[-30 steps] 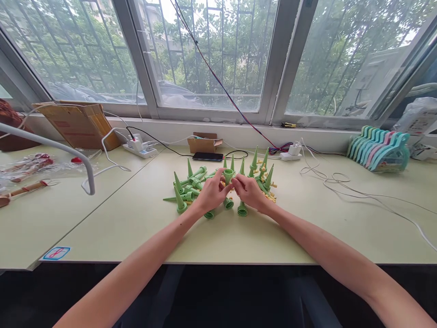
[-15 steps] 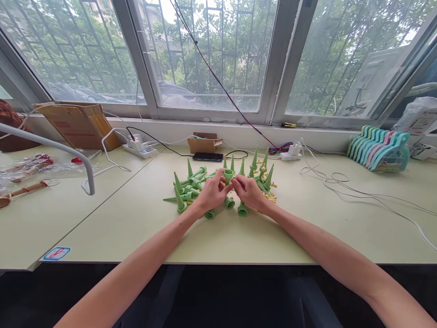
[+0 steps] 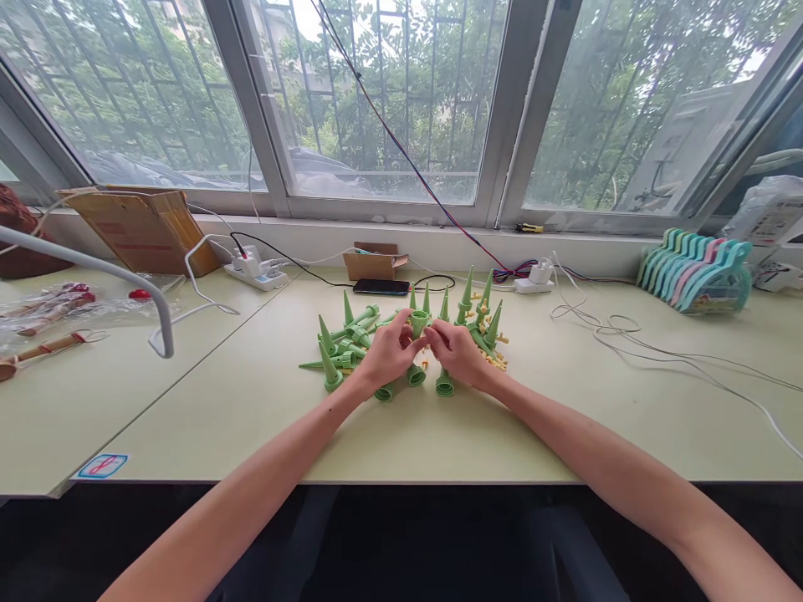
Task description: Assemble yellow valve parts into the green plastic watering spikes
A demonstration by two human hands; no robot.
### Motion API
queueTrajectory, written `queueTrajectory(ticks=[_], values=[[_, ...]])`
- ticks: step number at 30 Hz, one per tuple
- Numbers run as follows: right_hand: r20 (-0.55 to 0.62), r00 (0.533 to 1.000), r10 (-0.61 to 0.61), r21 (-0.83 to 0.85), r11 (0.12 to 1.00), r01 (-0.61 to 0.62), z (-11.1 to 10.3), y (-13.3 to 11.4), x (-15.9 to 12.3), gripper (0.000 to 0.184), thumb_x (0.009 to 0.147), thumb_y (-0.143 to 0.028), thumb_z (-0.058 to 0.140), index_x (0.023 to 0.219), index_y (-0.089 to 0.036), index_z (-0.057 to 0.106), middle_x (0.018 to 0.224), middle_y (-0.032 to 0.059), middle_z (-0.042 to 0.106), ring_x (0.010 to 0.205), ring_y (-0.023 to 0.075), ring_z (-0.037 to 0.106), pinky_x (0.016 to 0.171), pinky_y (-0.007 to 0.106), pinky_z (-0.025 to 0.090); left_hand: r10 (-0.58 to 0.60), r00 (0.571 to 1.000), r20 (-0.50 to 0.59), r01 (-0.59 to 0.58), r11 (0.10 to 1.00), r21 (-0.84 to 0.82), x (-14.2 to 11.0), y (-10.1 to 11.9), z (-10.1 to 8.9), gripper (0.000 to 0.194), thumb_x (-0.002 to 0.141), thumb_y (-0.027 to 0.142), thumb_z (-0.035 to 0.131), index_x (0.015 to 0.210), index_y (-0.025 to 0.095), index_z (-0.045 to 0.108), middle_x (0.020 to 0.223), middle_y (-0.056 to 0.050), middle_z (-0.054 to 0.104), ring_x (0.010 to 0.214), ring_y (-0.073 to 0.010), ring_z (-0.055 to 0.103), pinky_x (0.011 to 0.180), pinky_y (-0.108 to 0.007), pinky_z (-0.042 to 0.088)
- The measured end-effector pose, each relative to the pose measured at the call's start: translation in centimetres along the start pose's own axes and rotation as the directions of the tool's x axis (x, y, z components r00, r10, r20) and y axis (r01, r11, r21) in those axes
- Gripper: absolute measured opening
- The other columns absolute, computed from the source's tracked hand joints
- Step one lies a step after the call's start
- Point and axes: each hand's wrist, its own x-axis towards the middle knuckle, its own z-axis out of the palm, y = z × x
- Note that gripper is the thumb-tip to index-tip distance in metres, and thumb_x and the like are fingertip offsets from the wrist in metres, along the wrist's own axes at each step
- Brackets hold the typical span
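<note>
My left hand [image 3: 394,353] is closed around a green plastic watering spike [image 3: 420,321], held with its wide open end up. My right hand [image 3: 457,349] pinches at the side of that spike; its fingertips hide whatever small part may be between them. Below the hands lie a green spike [image 3: 416,376] and another green spike [image 3: 445,385], both with their open ends toward me. A heap of green spikes [image 3: 359,336] lies to the left, some of them standing point up. On the right, upright spikes [image 3: 466,299] stand among small yellow pieces [image 3: 497,361].
Behind the spikes are a black phone [image 3: 381,287] and a small open cardboard box [image 3: 375,262]. Teal and pink hangers [image 3: 706,272] stand at the back right, with white cables [image 3: 618,330] nearby. A grey curved tube [image 3: 164,322] and bagged items [image 3: 53,309] are on the left.
The loose spike on the table below my hands has shifted slightly left. Both hands stay in nearly the same place on the held spike.
</note>
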Motion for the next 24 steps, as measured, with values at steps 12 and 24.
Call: queueTrajectory(ticks=[12,24], values=[[0.001,1.0,-0.013,-0.035,0.999,0.013,-0.03,0.19,-0.01,0.037,0.097,-0.041,0.04,0.066,-0.021,0.034,0.056,-0.0047,0.041,0.052,0.0097,0.031,0.052,0.024,0.028,-0.029,0.999,-0.016,0.029,1.0,0.001,-0.02,0.14,0.02,0.031,0.083,0.037,0.062,0.103,0.02,0.044,0.054,0.009,0.043,0.052,-0.0101,0.036,0.051,-0.023,0.031],[0.005,1.0,-0.027,-0.05,0.998,0.027,0.0,0.12,-0.09,0.036,0.097,-0.036,0.04,0.067,-0.021,0.03,0.056,-0.0057,0.035,0.053,0.0093,0.028,0.052,0.024,0.024,-0.039,0.999,0.03,0.039,0.999,-0.013,-0.02,-0.36,-0.04,0.034,0.084,0.035,0.061,0.11,0.021,0.043,0.06,0.008,0.048,0.052,-0.0095,0.043,0.051,-0.021,0.034]])
